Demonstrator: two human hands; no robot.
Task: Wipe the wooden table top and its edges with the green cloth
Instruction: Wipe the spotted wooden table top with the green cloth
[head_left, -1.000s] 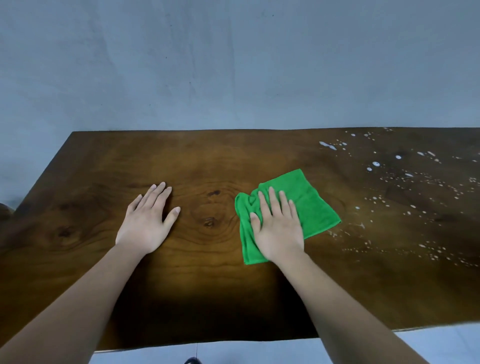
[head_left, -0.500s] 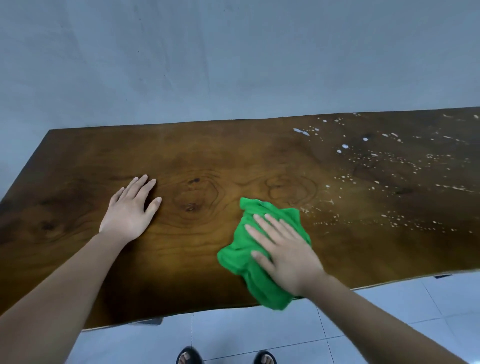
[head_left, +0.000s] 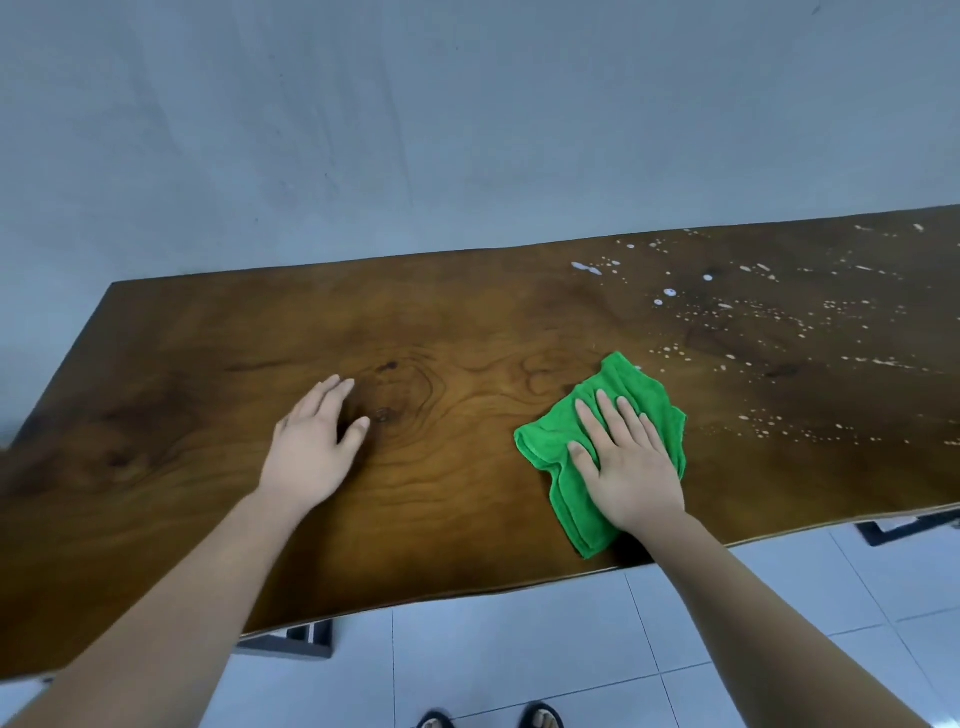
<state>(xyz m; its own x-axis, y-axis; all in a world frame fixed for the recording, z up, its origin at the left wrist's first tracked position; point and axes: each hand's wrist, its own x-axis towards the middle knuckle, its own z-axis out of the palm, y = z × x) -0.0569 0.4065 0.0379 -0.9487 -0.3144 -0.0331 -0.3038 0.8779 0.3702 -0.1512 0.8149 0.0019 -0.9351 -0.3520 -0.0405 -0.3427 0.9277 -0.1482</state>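
Prob. part done — table looks clean left & centre, white specks cover the right end, edges look undone; right hand, fingers straight & a bit apart, presses cloth near the front edge, left hand flat, fingers straight — open room to the right.

I note the cloth lying on the desk, close to its near edge. My right hand rests flat on top of the cloth. My left hand lies on the desk, well to the left of the cloth. Scattered specks sit on the desk to the right of the cloth and behind it. A wall stands behind the cloth, past the desk's far edge. The floor lies before the cloth, below the near edge, with my feet on it.
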